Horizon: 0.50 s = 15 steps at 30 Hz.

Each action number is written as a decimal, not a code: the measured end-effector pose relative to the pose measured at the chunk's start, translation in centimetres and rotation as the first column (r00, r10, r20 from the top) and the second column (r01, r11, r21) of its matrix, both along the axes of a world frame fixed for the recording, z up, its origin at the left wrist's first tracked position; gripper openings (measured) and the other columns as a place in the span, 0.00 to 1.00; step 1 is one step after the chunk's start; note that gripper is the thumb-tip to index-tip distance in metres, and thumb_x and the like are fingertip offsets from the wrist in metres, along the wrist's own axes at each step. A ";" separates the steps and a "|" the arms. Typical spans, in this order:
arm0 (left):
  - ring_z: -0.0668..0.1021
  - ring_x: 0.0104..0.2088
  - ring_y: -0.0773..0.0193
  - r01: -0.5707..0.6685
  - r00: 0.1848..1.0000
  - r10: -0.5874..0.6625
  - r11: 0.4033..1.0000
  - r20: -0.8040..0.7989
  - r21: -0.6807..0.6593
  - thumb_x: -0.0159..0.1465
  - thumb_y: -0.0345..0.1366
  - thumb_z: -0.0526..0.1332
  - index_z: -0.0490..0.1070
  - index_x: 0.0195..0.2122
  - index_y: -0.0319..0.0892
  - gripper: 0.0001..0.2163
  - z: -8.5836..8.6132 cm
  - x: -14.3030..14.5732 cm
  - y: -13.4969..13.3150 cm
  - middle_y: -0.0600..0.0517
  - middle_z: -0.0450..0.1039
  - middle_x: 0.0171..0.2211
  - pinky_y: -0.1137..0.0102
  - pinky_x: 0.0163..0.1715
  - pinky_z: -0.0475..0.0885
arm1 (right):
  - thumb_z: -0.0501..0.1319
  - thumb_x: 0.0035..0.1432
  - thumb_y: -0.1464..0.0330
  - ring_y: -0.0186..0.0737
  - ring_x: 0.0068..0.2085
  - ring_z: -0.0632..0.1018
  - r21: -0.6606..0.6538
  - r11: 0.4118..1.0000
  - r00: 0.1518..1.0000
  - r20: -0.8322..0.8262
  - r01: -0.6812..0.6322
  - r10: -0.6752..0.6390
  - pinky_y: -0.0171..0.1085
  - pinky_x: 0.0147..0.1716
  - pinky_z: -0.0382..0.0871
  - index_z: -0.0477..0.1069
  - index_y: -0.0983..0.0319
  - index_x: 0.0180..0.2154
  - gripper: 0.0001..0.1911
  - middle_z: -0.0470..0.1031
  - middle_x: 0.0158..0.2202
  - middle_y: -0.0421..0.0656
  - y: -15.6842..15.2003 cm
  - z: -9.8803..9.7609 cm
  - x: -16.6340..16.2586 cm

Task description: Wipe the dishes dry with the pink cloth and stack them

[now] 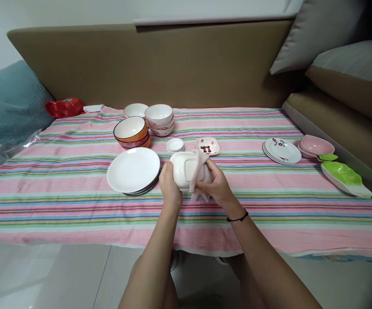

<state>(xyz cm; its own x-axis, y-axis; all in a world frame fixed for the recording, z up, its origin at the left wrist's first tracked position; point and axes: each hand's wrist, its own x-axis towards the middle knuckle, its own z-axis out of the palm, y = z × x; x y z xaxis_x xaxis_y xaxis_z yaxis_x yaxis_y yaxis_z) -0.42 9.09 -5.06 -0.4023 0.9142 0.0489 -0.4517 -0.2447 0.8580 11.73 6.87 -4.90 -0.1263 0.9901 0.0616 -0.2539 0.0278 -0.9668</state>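
- A stripy sheet (76, 210) lies flat in front of a tan padded back (205, 64).
- The white dish (179, 171) is up over the sheet, between both hands.
- The left hand (170, 184) grips its left side.
- The right hand (217, 183) squeezes a pink rag (198, 165) against its right side; the rag hides part, so I can't tell the dish's whole shape.
- Big white plates (133, 171) sit stacked to the left.
- Little white bowls (175, 145) and a pink cat dish (212, 143) are just behind.
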 end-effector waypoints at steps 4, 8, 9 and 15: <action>0.62 0.25 0.71 0.022 0.993 -0.019 1.000 -0.120 0.020 0.61 0.47 0.59 0.65 0.24 0.40 0.16 0.7 0.2 -0.9 0.57 0.60 0.23 0.75 0.26 0.61 | 0.72 0.41 0.63 0.36 0.30 0.73 0.040 0.999 1.000 -0.017 0.023 -0.022 0.29 0.13 0.60 0.61 0.53 0.57 0.41 0.72 0.48 0.44 0.0 -0.2 -0.6; 0.62 0.25 0.69 0.052 0.974 -0.039 0.997 -0.225 0.054 0.61 0.50 0.58 0.64 0.23 0.41 0.18 0.9 0.6 -1.6 0.56 0.60 0.23 0.74 0.26 0.60 | 0.74 0.35 0.65 0.42 0.40 0.75 0.046 0.998 0.993 -0.110 0.050 -0.044 0.34 0.28 0.72 0.61 0.53 0.55 0.43 0.71 0.48 0.43 0.1 -0.6 -1.3; 0.62 0.26 0.69 0.067 0.967 -0.049 0.995 -0.249 0.067 0.62 0.50 0.58 0.64 0.24 0.41 0.18 0.9 0.7 -1.7 0.56 0.60 0.24 0.74 0.27 0.60 | 0.75 0.34 0.65 0.43 0.43 0.75 0.051 0.997 0.989 -0.136 0.066 -0.058 0.35 0.34 0.73 0.60 0.53 0.54 0.44 0.71 0.48 0.43 0.1 -0.7 -1.5; 0.63 0.27 0.68 0.104 0.934 -0.061 0.989 -0.352 0.104 0.65 0.49 0.54 0.65 0.26 0.42 0.17 0.5 1.0 -1.7 0.55 0.60 0.25 0.73 0.28 0.60 | 0.73 0.39 0.65 0.44 0.49 0.72 0.082 0.989 0.987 -0.118 0.122 -0.112 0.38 0.44 0.71 0.58 0.54 0.54 0.40 0.69 0.49 0.43 0.3 -1.0 -2.0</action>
